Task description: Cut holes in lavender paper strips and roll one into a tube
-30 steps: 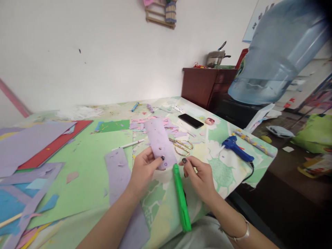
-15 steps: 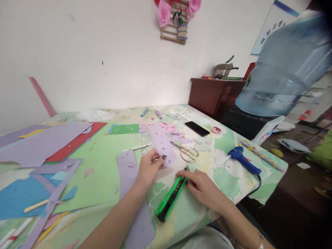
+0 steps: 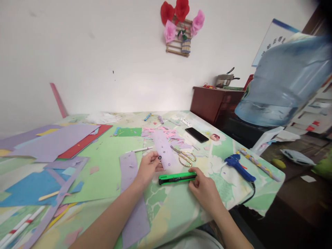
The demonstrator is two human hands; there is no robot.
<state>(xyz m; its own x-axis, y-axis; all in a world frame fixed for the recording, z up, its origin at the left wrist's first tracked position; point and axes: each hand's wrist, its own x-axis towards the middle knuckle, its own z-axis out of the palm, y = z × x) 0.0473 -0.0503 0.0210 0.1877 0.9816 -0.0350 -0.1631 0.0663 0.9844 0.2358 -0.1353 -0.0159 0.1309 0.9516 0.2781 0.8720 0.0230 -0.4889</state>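
My left hand [image 3: 149, 169] pinches the near left edge of a pale purple paper strip [image 3: 164, 148] that has small marks and holes. My right hand [image 3: 203, 185] is closed on one end of a green and black utility knife [image 3: 176, 178], which lies crosswise just below the strip. Gold-handled scissors [image 3: 185, 157] rest to the right of the strip. A longer purple strip [image 3: 129, 169] lies under and beside my left forearm.
A blue hot glue gun [image 3: 240, 166] and a wrapped stick [image 3: 259, 165] lie at the right edge. Farther back are a black phone [image 3: 197, 135] and pink paper scraps [image 3: 172, 134]. Green paper [image 3: 103, 169] and stacked sheets [image 3: 62, 138] cover the left. A water bottle [image 3: 280, 83] stands beyond the table.
The utility knife has turned from a steep slant to nearly level, its far end swinging up toward the strip. My left hand still pinches the paper. The camera view has shifted slightly.
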